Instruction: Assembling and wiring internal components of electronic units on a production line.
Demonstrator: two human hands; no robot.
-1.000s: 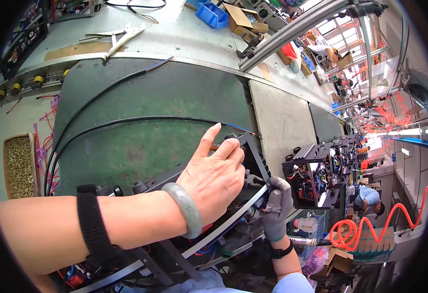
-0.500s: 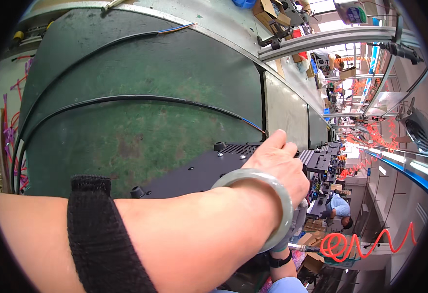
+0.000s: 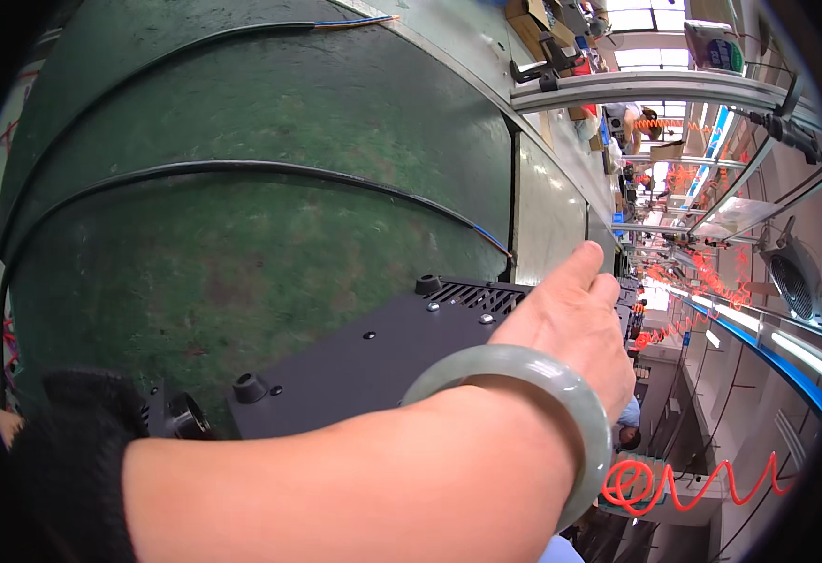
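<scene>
My left forearm crosses from the left, with a pale green bangle at the wrist and a blurred black band farther up. My left hand (image 3: 570, 314) is over the right end of a black metal case (image 3: 364, 357), back of the hand showing. Two fingers stretch out past the case; the thumb and other fingers are mostly hidden, and nothing shows in the grip. On the case are screws, vent slots and round rubber feet (image 3: 250, 386). My hand and forearm cover its right and near parts. My right hand is out of view.
Two black cables (image 3: 242, 167) with blue and brown wire ends curve over the green work mat (image 3: 270, 235). A small black part (image 3: 184, 413) lies left of the case. An aluminium rail (image 3: 646, 88) and a red coiled hose (image 3: 631, 483) are at the right.
My left hand has moved right relative to the case. The view has shifted, bringing the small black part into sight. A gloved hand with a dark wristband below my wrist is no longer visible.
</scene>
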